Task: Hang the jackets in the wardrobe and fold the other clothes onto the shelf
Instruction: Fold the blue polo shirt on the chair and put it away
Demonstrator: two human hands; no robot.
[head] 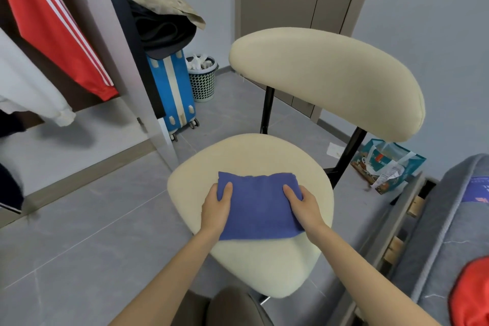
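**A:** Our left hand point(215, 208) and right hand point(305, 206) each pinch a side edge of the blue cloth point(259, 209), thumbs on top. It lies on the chair seat point(248, 267). If we lift unevenly, we think the fold could fall open.

**B:** We agree, since it looks soft and limp. It's a neat folded rectangle with a slightly ragged far edge. Beyond it, a red jacket point(47, 21) hangs in the wardrobe point(119, 61).

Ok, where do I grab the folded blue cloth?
By its two side edges, one hand from each side, thumbs on top. The blue cloth lies folded flat on the chair seat; a grip at both sides should keep the fold, where the left hand and right hand sit.
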